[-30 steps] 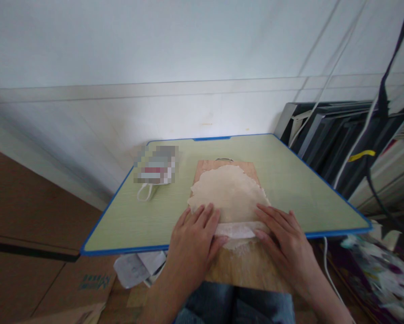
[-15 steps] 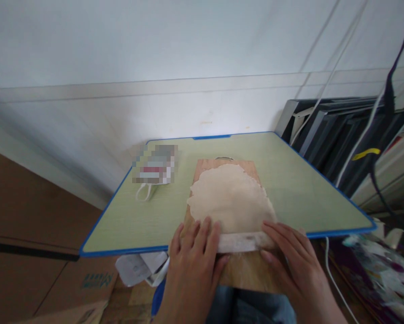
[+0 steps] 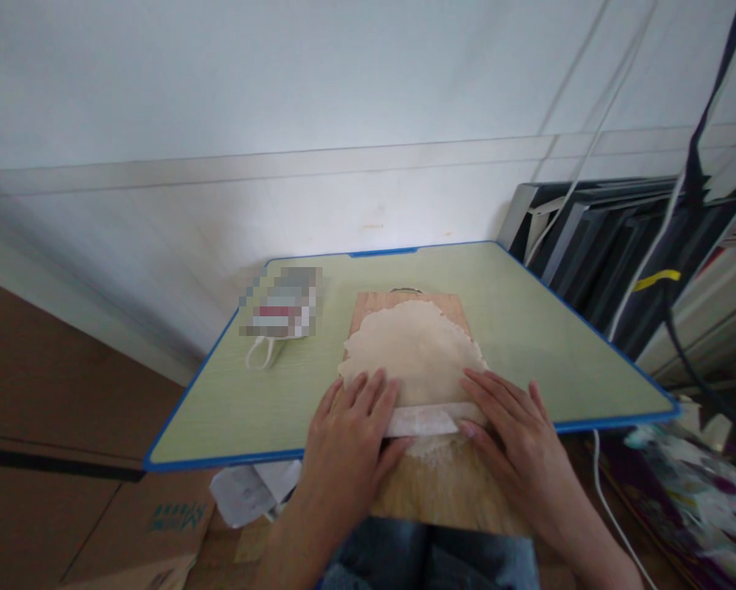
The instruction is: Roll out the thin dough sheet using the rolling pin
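A thin, pale sheet of dough (image 3: 414, 348) with a ragged edge lies over a wooden cutting board (image 3: 447, 492). Across its near side runs a whitish, floury rolling pin (image 3: 420, 420), and the dough's near edge seems wrapped around it. My left hand (image 3: 352, 434) is closed over the pin's left part, fingers on the far side and thumb on the near side. On the right part, my right hand (image 3: 515, 430) grips in the same way, its little finger raised. Both ends of the pin are hidden under my hands.
The board sits on a light green table (image 3: 565, 352) with a blue rim, overhanging its near edge. A blurred-out package (image 3: 282, 303) with a white loop lies at left. Dark flat panels (image 3: 607, 246) and cables stand at right. A cardboard box (image 3: 85, 524) is at lower left.
Both hands and the rolling pin have moved away from me, up the board. More bare, floured wood shows on the near side. The flat part of the dough looks shorter.
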The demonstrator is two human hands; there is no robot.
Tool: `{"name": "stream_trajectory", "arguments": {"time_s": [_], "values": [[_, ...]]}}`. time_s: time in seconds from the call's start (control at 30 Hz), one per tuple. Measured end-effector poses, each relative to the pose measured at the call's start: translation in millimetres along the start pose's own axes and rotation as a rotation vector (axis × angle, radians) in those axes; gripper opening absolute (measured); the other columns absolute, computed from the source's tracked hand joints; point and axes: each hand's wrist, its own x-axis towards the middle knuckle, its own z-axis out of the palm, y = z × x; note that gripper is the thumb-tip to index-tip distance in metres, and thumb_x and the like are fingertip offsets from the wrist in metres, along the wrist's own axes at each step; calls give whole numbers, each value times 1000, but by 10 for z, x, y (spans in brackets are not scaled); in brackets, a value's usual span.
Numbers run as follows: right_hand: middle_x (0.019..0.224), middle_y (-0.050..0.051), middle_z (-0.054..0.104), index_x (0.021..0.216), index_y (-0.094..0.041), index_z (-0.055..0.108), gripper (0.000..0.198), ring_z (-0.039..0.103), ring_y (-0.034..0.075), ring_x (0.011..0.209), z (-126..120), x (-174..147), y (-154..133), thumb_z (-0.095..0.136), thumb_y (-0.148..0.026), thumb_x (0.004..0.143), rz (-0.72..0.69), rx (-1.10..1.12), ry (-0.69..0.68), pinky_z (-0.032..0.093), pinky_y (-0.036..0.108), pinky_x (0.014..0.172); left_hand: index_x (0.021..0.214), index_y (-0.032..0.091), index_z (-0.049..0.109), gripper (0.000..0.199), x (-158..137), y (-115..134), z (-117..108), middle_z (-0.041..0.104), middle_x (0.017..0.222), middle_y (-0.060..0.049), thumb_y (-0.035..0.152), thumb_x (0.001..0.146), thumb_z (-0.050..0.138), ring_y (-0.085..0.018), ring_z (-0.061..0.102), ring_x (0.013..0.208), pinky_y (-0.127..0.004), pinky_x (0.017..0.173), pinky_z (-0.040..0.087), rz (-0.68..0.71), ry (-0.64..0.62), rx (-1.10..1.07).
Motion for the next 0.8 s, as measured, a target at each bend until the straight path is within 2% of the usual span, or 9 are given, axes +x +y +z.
{"name": "stream_trajectory", "arguments": {"time_s": [0.3, 0.53, 0.67, 0.8], "values": [[128, 10, 57, 124, -19, 52, 40, 48, 27, 122, 45, 149, 56, 37, -39, 93, -13, 6, -27, 32, 59, 101, 127, 20, 51, 55, 168, -81, -5, 50, 137, -8, 50, 82, 57, -28, 48, 123, -45, 102, 38, 42, -34, 2], [126, 10, 59, 121, -20, 54, 38, 51, 25, 119, 47, 217, 81, 37, -38, 92, -15, 24, -34, 35, 55, 100, 127, 18, 50, 53, 180, -93, -25, 48, 138, -9, 51, 85, 51, -28, 46, 124, -44, 102, 38, 50, -42, -2], [122, 10, 62, 119, -20, 55, 37, 55, 26, 113, 27, 199, 53, 39, -39, 92, -13, 24, -28, 35, 57, 98, 127, 19, 50, 54, 174, -86, -21, 48, 138, -9, 51, 84, 53, -28, 47, 124, -44, 102, 38, 45, -39, -3], [117, 10, 63, 122, -22, 52, 44, 57, 28, 107, -11, 91, -2, 51, -44, 84, -15, -4, -18, 33, 59, 98, 127, 21, 51, 54, 113, -38, -13, 50, 137, -8, 49, 81, 58, -28, 48, 122, -46, 101, 39, 11, -28, 4]]}}
